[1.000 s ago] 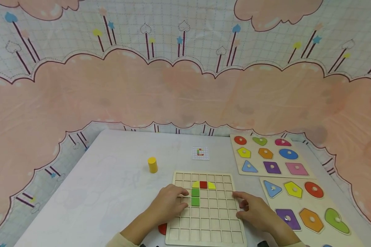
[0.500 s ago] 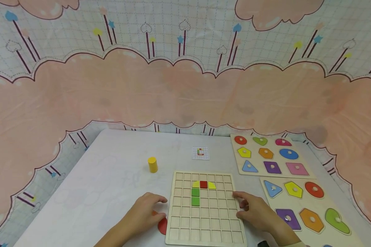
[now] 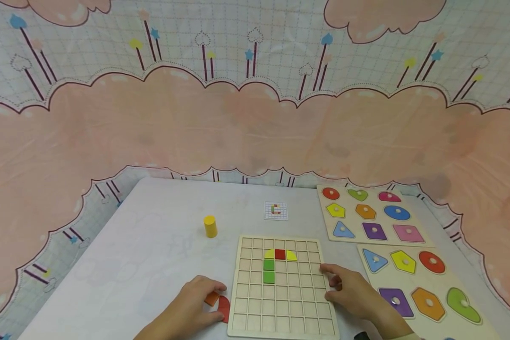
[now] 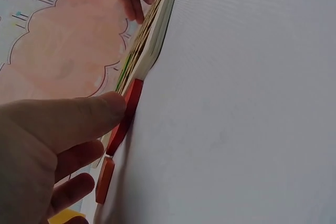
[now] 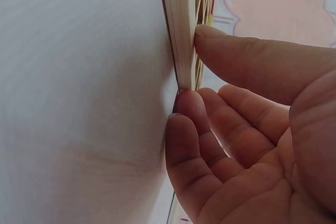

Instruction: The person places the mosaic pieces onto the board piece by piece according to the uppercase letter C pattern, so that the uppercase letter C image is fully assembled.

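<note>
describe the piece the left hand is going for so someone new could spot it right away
Start at the wooden grid board at the near middle of the white table. Just off the board's near left corner, beside the left hand, two flat pieces lie side by side. It is the red piece, rounded and touching the board's edge; its neighbour, the orange piece, is smaller and angular.
</note>
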Motion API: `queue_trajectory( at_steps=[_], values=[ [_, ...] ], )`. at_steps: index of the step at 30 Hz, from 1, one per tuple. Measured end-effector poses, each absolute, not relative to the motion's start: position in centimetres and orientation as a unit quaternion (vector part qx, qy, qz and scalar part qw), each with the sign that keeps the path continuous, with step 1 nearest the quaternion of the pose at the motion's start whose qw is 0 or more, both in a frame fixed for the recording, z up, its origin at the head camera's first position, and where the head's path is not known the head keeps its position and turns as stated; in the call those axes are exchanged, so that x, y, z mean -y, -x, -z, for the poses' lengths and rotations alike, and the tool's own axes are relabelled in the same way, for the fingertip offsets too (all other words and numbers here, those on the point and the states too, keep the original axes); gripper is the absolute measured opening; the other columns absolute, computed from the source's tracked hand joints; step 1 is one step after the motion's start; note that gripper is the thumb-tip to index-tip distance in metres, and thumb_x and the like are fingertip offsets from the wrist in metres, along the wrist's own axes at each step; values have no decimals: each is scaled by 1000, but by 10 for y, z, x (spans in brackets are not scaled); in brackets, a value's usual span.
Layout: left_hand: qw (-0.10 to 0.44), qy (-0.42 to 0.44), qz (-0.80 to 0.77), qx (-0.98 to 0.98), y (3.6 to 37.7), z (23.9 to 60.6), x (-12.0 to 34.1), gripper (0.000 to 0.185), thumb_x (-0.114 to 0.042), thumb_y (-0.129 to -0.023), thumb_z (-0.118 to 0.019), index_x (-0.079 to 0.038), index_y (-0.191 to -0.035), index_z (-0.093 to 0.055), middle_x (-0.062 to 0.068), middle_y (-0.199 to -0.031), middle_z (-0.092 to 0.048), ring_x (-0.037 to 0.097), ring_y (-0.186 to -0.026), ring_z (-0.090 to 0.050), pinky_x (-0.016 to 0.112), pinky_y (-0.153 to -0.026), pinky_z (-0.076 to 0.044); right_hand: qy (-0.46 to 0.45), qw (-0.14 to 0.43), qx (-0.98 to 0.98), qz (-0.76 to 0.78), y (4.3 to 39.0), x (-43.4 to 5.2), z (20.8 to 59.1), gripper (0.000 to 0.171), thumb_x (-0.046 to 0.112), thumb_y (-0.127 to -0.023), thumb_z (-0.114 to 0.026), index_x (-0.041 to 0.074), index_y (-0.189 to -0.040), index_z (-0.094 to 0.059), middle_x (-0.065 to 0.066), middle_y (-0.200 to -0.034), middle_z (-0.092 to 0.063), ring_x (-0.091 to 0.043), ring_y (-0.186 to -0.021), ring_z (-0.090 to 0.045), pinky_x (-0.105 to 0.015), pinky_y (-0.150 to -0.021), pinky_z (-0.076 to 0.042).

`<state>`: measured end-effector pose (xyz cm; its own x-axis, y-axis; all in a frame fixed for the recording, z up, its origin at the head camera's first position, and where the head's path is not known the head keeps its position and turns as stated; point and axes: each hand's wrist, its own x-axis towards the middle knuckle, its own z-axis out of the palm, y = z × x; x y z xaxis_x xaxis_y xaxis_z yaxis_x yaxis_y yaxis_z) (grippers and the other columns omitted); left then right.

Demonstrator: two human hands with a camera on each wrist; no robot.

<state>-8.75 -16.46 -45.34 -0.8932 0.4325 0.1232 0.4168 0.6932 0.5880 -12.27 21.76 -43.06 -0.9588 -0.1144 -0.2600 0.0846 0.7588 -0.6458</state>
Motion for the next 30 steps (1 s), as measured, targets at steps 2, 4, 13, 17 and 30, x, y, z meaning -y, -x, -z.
queue_trajectory(
  at_steps=[2,4,13,17,30],
  values=[
    [15,-236,-322,-917,87,454,164,38,-23,-80,-84,-16,-114,-68,-14,-109,-58,7,-99,-50,33,-87,-46,9,143,-926,348,122,-217,430,62,8,-77,-82,13,-136,-61,0,-93,-58,-19,-86,-53,-38,-78,-46],
    [22,-241,-329,-913,87,454,163,36,-22,-80,-83,-18,-112,-68,-15,-105,-56,5,-94,-49,31,-83,-45,10,141,-927,348,122,-217,430,62,8,-77,-82,13,-135,-61,0,-93,-58,-19,-86,-53,-37,-77,-47],
    [-7,-244,-324,-914,88,455,164,29,-16,-80,-82,-22,-106,-70,-20,-95,-53,3,-90,-48,30,-81,-43,6,141,-927,347,123,-217,432,61,7,-77,-82,13,-135,-62,0,-92,-58,-19,-85,-53,-37,-76,-46],
    [-19,-236,-321,-917,93,456,163,27,-13,-79,-82,-22,-103,-71,-21,-93,-55,5,-91,-50,31,-81,-46,4,140,-927,349,122,-217,432,61,7,-77,-82,13,-134,-62,0,-92,-58,-19,-85,-53,-36,-76,-46],
    [-41,-220,-295,-929,113,456,159,20,-14,-83,-80,-19,-101,-72,-21,-96,-61,8,-95,-54,37,-86,-48,10,138,-925,353,123,-217,432,61,6,-77,-82,11,-135,-62,0,-93,-58,-18,-85,-53,-36,-75,-47]
  ],
)
